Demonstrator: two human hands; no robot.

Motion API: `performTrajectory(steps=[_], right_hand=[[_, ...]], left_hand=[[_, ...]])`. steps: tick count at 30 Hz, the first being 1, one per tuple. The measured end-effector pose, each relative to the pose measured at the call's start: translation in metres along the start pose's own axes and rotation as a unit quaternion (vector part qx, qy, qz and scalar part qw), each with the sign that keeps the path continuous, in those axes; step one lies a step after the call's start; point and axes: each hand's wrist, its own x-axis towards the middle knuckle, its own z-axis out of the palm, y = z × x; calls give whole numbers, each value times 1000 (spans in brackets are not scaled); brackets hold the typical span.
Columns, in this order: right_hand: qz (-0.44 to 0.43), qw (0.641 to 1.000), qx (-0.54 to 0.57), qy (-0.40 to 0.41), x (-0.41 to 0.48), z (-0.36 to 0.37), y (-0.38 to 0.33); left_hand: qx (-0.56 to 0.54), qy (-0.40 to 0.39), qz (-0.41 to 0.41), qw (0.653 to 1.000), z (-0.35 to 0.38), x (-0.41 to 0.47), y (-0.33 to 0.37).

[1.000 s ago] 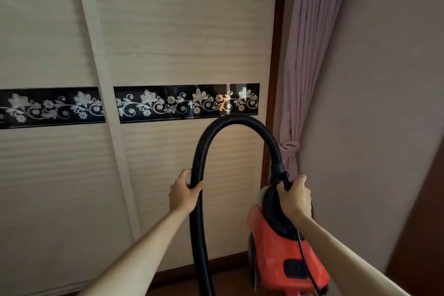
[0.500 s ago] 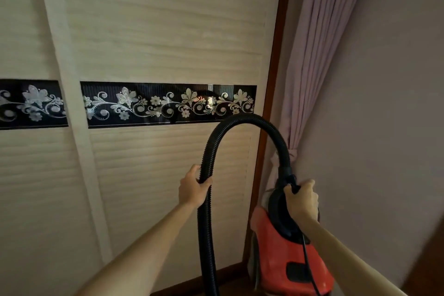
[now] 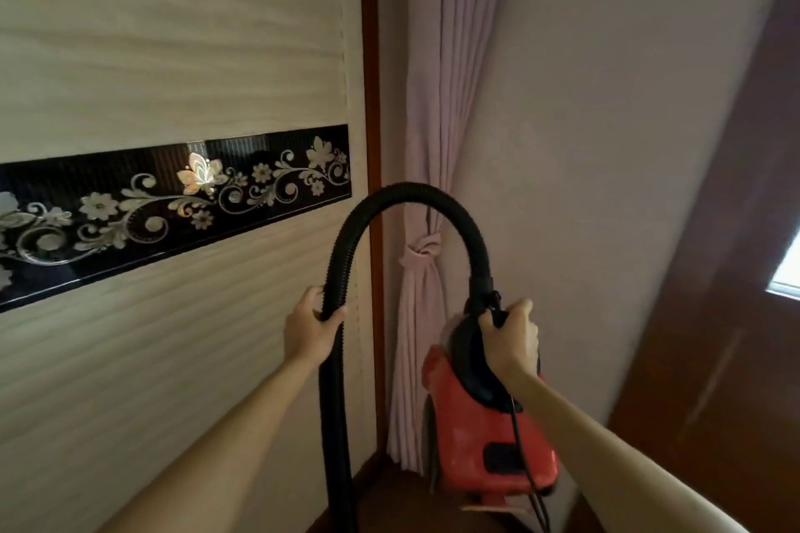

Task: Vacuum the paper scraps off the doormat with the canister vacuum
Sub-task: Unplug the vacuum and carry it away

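Between the person's two hands arches the black ribbed hose (image 3: 407, 195). The left hand (image 3: 309, 329) has its fingers wrapped around the hose's hanging length. The right hand (image 3: 513, 338) clamps the black handle atop the red canister vacuum (image 3: 480, 437), which hangs just below its fingers, near the pink curtain (image 3: 433, 100).

Single head view, facing forward, tilted, close above both outstretched arms
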Motion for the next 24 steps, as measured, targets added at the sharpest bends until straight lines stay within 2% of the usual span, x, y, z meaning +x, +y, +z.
performTrajectory(steps=[12, 24], right_hand=[[85, 990, -14, 108, -19, -10, 40], [129, 984, -18, 119, 3, -1, 95]], left_hand=[[-33, -119, 17, 992, 75, 5, 4], [-19, -159, 8, 987, 120, 0, 4]])
